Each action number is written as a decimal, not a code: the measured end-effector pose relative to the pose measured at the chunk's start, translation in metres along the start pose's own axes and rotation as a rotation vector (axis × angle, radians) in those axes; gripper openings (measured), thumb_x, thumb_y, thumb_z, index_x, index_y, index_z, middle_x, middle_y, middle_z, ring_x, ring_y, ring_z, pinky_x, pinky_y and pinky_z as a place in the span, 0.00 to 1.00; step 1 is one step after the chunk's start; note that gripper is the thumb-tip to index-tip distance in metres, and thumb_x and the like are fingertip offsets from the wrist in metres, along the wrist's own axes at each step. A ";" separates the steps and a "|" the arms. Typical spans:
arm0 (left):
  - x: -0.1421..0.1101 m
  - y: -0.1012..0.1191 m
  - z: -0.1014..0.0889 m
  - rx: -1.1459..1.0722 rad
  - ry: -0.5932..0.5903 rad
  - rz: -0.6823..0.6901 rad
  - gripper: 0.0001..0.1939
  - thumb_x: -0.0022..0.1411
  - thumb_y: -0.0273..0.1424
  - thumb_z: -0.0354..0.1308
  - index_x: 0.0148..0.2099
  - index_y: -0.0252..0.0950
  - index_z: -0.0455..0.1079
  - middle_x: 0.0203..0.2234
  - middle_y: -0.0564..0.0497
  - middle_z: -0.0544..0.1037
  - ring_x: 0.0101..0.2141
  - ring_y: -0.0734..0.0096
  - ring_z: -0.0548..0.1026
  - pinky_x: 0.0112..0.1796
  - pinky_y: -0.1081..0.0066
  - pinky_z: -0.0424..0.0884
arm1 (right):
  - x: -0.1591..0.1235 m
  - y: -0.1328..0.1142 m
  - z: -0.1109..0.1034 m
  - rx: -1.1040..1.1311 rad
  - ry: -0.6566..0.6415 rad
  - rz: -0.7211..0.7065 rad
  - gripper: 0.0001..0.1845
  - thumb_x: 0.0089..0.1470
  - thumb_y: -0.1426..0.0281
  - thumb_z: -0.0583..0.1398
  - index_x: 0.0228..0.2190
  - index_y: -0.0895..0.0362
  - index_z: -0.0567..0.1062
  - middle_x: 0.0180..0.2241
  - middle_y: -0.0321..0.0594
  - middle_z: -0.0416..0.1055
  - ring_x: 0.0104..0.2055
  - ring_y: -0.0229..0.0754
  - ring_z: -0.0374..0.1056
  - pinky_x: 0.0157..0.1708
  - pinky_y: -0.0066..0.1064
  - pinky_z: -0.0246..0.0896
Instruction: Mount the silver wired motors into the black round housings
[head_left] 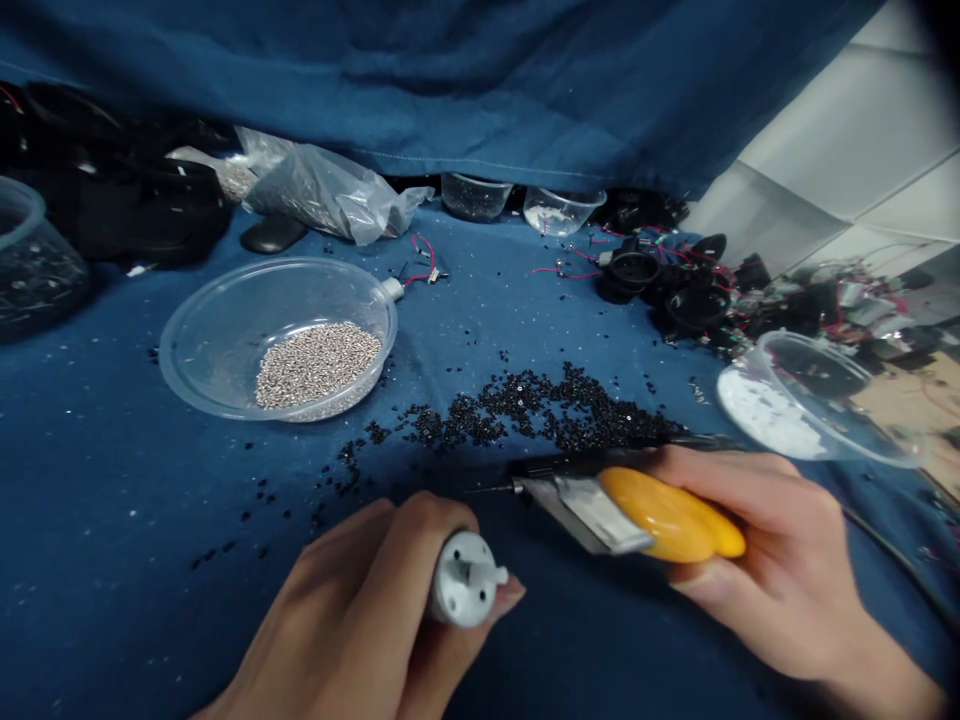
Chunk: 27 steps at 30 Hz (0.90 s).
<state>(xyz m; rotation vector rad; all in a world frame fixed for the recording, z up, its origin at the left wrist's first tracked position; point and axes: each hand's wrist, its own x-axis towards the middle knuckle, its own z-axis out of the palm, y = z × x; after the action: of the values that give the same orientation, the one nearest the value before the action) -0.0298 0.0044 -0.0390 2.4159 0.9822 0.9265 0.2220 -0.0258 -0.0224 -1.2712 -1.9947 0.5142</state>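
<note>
My left hand (367,600) is closed around a small white cylindrical part (465,578) with a short shaft on its end face, low in the middle of the view. My right hand (757,550) grips a tool with a yellow handle (671,515) and a grey metal front. The tool's thin tip (491,489) points left and sits just above the white part. Both hands hover over the blue cloth (112,520) that covers the work surface. A scatter of tiny black pieces (547,405) lies just beyond the tool.
A clear plastic bowl (225,330) holds small silvery pieces at the left. A tilted clear bowl (817,395) with white contents stands at the right. Black round parts with red wires (697,290) pile at the back right. A plastic bag (322,190) and small cups (559,210) lie behind.
</note>
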 end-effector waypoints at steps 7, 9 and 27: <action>0.006 -0.008 -0.006 -0.008 -0.061 -0.026 0.06 0.66 0.28 0.47 0.44 0.45 0.60 0.25 0.62 0.76 0.23 0.78 0.75 0.29 0.81 0.71 | 0.003 -0.001 0.002 0.068 -0.104 -0.027 0.27 0.65 0.48 0.55 0.25 0.56 0.67 0.19 0.30 0.59 0.20 0.30 0.55 0.22 0.25 0.45; 0.005 -0.007 -0.007 0.001 -0.062 -0.018 0.07 0.66 0.27 0.46 0.44 0.45 0.60 0.25 0.62 0.76 0.23 0.78 0.76 0.29 0.80 0.71 | 0.004 -0.001 0.003 0.071 -0.097 -0.031 0.27 0.65 0.48 0.56 0.25 0.57 0.67 0.19 0.29 0.58 0.20 0.30 0.55 0.22 0.25 0.45; 0.003 -0.006 -0.009 0.024 -0.056 -0.022 0.07 0.66 0.26 0.46 0.44 0.45 0.59 0.28 0.59 0.78 0.25 0.75 0.78 0.27 0.78 0.71 | 0.005 -0.003 0.007 0.072 -0.052 -0.010 0.29 0.61 0.46 0.58 0.22 0.57 0.69 0.18 0.31 0.60 0.19 0.31 0.56 0.20 0.26 0.45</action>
<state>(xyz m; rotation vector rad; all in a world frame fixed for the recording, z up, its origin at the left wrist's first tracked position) -0.0371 0.0113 -0.0346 2.4322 1.0028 0.8392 0.2135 -0.0225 -0.0230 -1.2147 -2.0061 0.6140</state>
